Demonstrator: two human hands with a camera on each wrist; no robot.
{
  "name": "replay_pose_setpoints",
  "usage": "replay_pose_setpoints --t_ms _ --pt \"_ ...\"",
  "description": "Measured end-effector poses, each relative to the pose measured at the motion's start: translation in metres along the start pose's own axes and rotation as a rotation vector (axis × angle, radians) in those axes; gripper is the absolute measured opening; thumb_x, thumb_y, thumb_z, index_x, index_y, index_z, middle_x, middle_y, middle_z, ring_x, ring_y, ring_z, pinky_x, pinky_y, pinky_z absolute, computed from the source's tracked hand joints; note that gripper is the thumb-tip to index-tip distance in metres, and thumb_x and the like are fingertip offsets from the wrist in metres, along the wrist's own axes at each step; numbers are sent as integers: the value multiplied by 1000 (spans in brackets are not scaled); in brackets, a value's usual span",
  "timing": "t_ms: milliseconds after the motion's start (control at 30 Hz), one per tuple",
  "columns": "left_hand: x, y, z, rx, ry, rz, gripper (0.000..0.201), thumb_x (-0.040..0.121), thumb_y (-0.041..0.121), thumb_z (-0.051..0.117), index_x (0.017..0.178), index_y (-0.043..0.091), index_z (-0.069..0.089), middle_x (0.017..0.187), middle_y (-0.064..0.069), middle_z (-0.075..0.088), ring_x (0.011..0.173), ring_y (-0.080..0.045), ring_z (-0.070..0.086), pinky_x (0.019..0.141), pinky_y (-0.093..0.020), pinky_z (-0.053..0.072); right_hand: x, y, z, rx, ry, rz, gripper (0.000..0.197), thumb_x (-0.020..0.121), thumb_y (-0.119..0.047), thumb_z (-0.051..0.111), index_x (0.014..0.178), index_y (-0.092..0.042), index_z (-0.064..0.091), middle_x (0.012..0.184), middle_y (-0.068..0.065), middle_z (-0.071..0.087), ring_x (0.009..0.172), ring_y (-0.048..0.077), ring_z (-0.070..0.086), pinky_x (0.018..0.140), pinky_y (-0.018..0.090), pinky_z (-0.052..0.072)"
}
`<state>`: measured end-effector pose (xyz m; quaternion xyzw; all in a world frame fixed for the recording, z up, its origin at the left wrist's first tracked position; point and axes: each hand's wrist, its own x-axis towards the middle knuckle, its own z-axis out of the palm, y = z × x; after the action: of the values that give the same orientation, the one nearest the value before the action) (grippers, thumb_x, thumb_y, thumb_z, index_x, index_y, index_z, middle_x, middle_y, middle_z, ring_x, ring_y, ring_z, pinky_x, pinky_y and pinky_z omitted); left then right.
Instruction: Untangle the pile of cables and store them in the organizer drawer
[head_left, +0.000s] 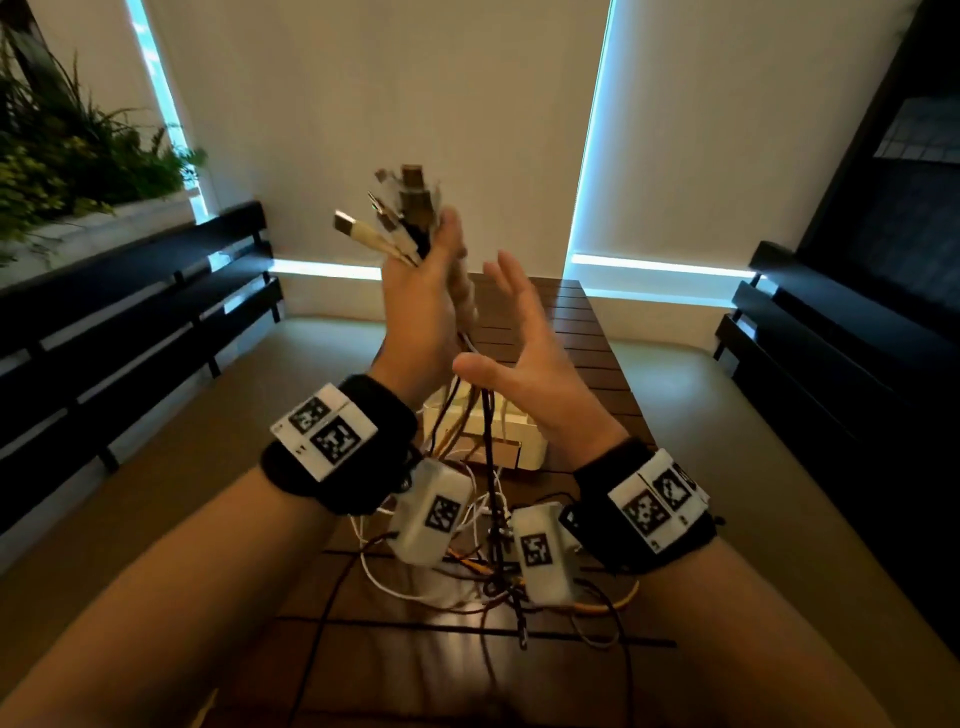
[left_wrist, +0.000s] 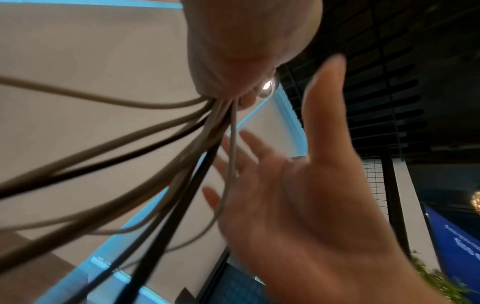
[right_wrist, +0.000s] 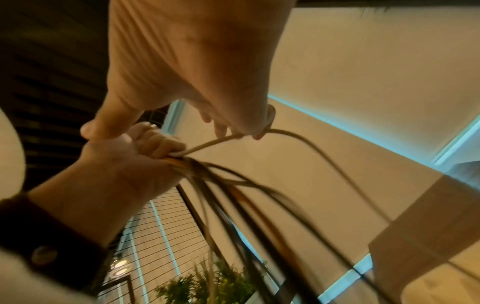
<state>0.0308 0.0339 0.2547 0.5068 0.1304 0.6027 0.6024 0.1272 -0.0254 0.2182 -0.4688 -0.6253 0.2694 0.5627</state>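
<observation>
My left hand (head_left: 423, 296) is raised above the table and grips a bundle of cables (head_left: 402, 213); their USB and other plugs stick up out of the fist. The left fist (right_wrist: 130, 162) also shows in the right wrist view. From it the black, white and orange cords (left_wrist: 166, 164) hang down to a tangle (head_left: 493, 571) on the table. My right hand (head_left: 524, 338) is open beside the hanging cords, fingers straight. One pale cord (right_wrist: 215, 139) runs from the fist across its fingertips. The white organizer drawer (head_left: 524, 431) stands behind the cords, partly hidden by them.
The slatted wooden table (head_left: 571, 332) stretches away in front of me. Black benches run along the left (head_left: 130, 322) and the right (head_left: 831, 338). A planter with green plants (head_left: 67, 150) stands at the back left. Pale roller blinds cover the windows behind.
</observation>
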Motion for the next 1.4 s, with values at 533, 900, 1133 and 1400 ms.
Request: replay_pose_setpoints --t_ms 533,900,1133,1400 --pt "-49 -45 -14 8 -113 -285 30 92 38 45 74 14 50 51 3 43 68 -15 51 73 -23 47 -66 29 -5 -6 -147 325 13 97 -15 45 88 -11 54 53 -11 50 47 2 45 51 16 40" --pt "-35 -15 -89 812 -367 -406 127 51 80 66 152 28 8 155 5 25 138 -12 31 110 -29 27 -38 -36 -91 -855 -417 374 24 94 -30 50 82 -11 59 64 -4 49 58 7 44 56 20 34" --pt "-54 -39 -5 807 -803 -134 79 65 27 85 130 33 40 113 16 59 107 0 57 91 -15 44 -17 -38 -63 -867 -730 394 22 95 -30 50 82 -14 60 73 2 58 58 6 50 62 25 44" --pt "-60 -40 0 344 -752 -754 27 92 9 57 72 23 67 42 9 38 32 -2 29 34 -15 28 -16 -26 -71 -466 -496 475 24 82 -28 67 64 -14 62 47 -6 50 46 9 42 48 21 37"
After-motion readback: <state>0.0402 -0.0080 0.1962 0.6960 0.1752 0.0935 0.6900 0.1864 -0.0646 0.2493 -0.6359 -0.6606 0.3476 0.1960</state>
